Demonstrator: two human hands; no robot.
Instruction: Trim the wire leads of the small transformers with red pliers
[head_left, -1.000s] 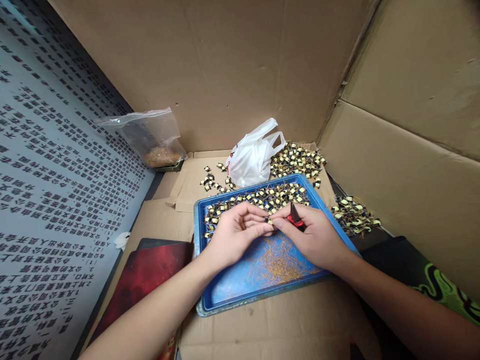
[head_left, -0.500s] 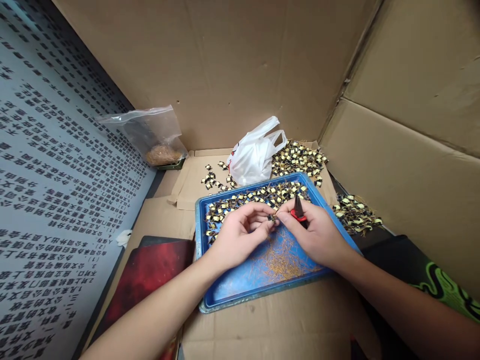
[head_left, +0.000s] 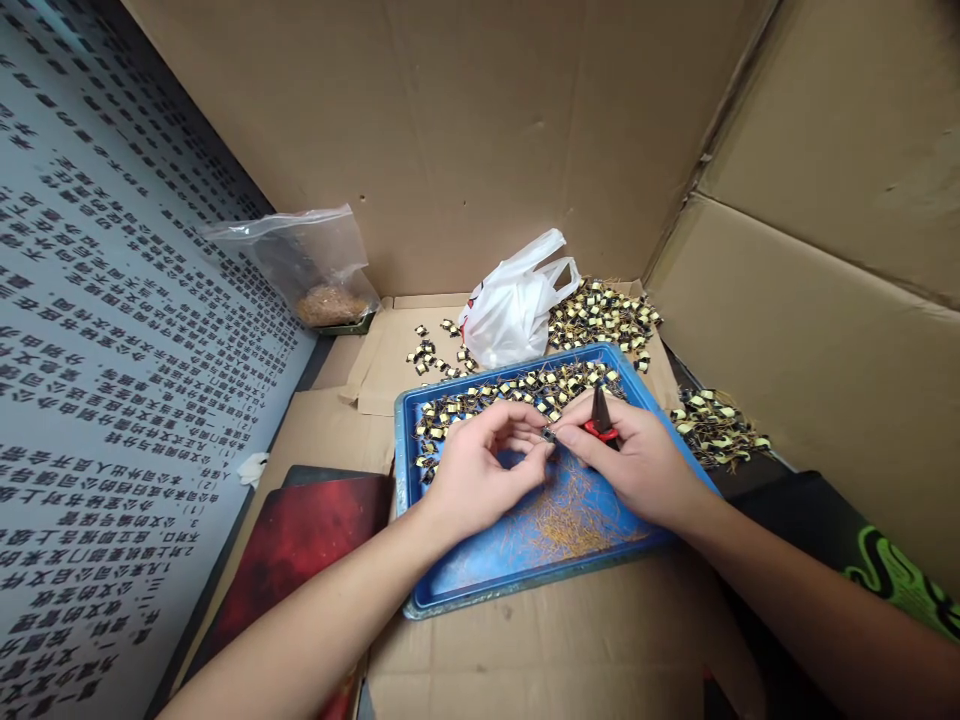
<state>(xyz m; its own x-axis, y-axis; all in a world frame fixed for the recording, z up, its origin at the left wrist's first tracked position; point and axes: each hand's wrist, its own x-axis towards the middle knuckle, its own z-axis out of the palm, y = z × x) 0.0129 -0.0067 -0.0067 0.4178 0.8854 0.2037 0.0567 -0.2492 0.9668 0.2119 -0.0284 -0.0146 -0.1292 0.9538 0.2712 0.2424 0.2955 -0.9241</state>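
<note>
Over the blue tray (head_left: 480, 592), my left hand (head_left: 491, 465) pinches a small dark component (head_left: 549, 435) between thumb and fingers. My right hand (head_left: 637, 455) is closed round red-handled pliers (head_left: 601, 425), whose dark jaws point up and away. Its thumb and fingertip meet beside the component, at the tips of my left hand. Yellow-and-black components with copper wires (head_left: 450, 408) fill the far and left parts of the tray. Loose copper-coloured wire clippings (head_left: 574, 520) lie in the tray below my hands.
Behind the tray stand a white plastic bag (head_left: 510, 310) and a pile of components (head_left: 611, 320). Another heap (head_left: 720, 428) lies right. A clear bag (head_left: 330, 300) sits back left, a red mat (head_left: 307, 540) at left. Cardboard walls (head_left: 465, 130) rise behind and right.
The component between my fingertips has turned slightly and shows its dark side. My hands stay close together, and the pliers remain in my right hand. The view has shifted a little.
</note>
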